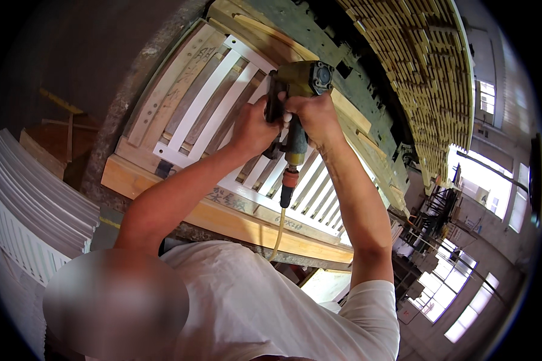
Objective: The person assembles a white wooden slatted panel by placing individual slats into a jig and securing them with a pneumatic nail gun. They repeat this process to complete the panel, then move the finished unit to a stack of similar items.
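A pneumatic nail gun [304, 81] with a dark, scuffed body is over a white slatted panel [214, 108]. My right hand [314, 117] is wrapped round its grip, just below the head. My left hand [254, 127] is closed on the dark part at the tool's left side; its fingertips are partly hidden. From the grip's lower end, an orange and black coupling [289, 186] joins a pale air hose [280, 231] that runs toward my body. The panel lies within a wooden jig [144, 177] with handwriting on its boards. Tool and hands cover part of the slats.
Stacked white slatted panels [36, 198] stand at the left. A dark green metal machine bed [319, 36] runs behind the jig, with a tall stack of wooden strips [415, 66] beyond it. Bright windows [442, 280] and cluttered racks are at the right.
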### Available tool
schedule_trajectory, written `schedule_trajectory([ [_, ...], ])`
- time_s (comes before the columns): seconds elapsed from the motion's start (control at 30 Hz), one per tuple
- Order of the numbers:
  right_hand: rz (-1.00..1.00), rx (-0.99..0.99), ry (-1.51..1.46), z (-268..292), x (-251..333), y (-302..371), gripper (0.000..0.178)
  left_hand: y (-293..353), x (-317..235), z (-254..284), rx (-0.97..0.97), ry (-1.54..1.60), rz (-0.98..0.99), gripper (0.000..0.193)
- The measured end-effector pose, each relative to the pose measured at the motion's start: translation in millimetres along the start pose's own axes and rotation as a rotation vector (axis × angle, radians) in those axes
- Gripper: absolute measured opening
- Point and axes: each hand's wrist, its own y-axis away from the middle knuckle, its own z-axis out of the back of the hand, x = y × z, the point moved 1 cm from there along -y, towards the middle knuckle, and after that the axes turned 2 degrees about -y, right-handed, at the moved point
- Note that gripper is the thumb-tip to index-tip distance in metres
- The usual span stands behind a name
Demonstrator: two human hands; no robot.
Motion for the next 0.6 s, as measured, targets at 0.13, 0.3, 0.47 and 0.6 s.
schedule_trajectory([
  [0.13,-0.026,0.056,0.021,-9.3,10.0,-6.4,0.009,-4.7,0.0,11.4,-0.082,-0.011,-0.042,0.026],
  [0.3,-0.032,0.08,0.016,-14.4,12.8,-10.2,0.011,-4.0,-11.6,19.5,-0.111,0.01,-0.015,0.029],
  [0.47,-0.065,0.032,0.08,-19.7,17.8,-7.9,0.01,-6.0,-5.2,19.3,-0.123,0.042,-0.009,0.033],
  [0.6,-0.072,0.018,0.095,-23.3,21.9,-5.6,0.01,-3.4,-14.5,24.0,-0.1,0.043,0.034,0.037],
])
